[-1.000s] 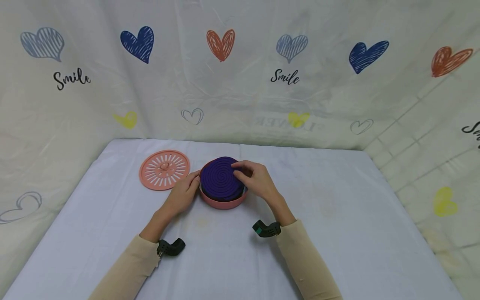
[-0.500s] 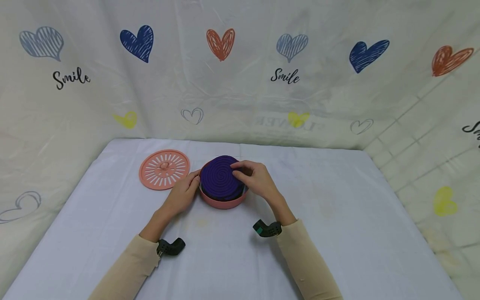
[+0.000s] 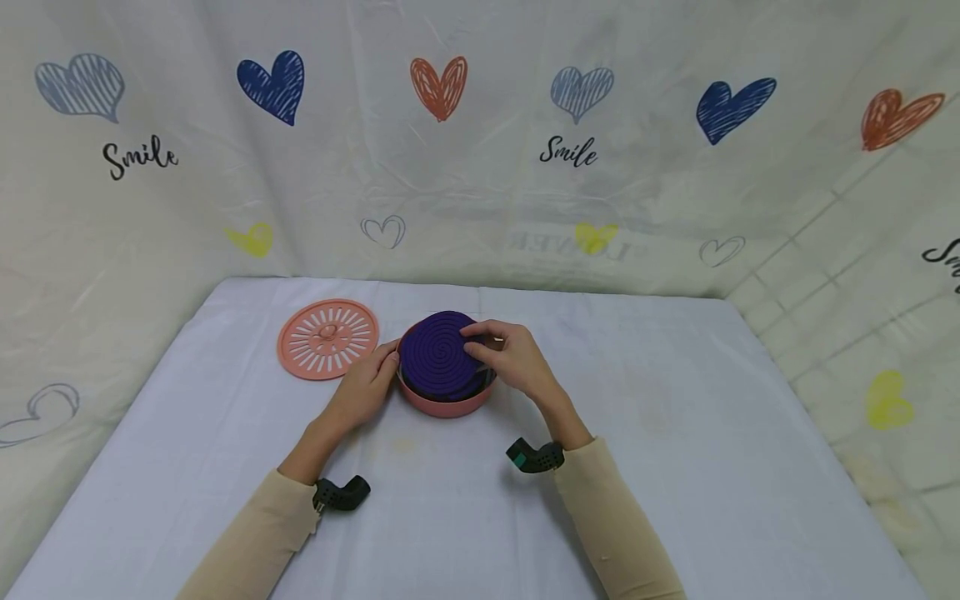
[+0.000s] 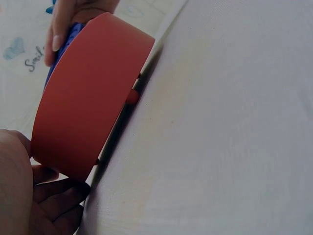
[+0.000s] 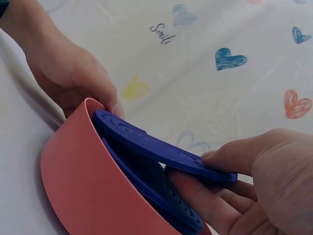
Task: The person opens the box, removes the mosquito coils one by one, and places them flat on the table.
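A round pink holder [image 3: 446, 409] stands on the white cloth with purple-blue spiral mosquito coils inside. My left hand [image 3: 366, 387] grips the holder's left side, thumb near the rim; in the left wrist view its fingers [image 4: 58, 200] curl under the lower edge. The top coil [image 3: 441, 357] is pinched at its right edge by my right hand [image 3: 517, 360]. Seen from the right wrist, the thumb lies on top of that coil [image 5: 156, 149] and fingers are beneath it. It tilts, its pinched edge raised above another coil [image 5: 142, 178] still inside the holder.
A pink slotted lid [image 3: 328, 340] with a small knob lies flat to the left of the holder, just beyond my left hand. The white-covered table [image 3: 675, 467] ends at the back against a hanging sheet [image 3: 480, 183] printed with hearts.
The right edge of the top coil is slightly more raised in my right hand's pinch. The left hand and the holder keep their places.
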Action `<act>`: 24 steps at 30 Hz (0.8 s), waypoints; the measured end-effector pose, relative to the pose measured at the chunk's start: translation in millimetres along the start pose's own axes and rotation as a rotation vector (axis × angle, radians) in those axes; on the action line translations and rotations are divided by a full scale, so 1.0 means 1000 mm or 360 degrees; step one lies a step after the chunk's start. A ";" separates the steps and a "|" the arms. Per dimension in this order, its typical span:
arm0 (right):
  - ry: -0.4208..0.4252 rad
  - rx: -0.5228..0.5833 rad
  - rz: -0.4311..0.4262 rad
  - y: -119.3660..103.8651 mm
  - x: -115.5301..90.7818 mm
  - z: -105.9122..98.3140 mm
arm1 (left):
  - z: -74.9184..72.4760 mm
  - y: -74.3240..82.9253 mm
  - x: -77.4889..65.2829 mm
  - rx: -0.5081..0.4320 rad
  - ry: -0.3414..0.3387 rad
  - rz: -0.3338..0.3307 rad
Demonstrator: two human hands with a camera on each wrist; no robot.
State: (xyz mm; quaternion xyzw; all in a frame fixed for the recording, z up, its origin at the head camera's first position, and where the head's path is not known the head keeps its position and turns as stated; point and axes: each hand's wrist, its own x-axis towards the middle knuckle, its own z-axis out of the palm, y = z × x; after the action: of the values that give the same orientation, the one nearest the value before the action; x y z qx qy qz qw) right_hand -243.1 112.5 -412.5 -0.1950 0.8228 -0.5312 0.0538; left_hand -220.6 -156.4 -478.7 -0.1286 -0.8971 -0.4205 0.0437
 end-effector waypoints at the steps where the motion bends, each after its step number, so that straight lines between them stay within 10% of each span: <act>1: -0.0004 0.0012 0.0003 0.000 0.000 0.000 | 0.000 0.000 0.000 -0.0001 0.0000 0.0000; 24: 0.0079 0.0173 0.0010 0.001 0.001 -0.012 | -0.001 0.004 0.000 0.0001 0.0011 -0.0013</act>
State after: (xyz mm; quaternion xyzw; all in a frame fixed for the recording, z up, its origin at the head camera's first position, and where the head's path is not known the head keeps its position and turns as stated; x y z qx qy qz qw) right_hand -248.2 122.3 -408.5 -0.1759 0.7944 -0.5796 0.0457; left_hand -219.3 -155.0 -475.2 -0.1234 -0.8976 -0.4208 0.0452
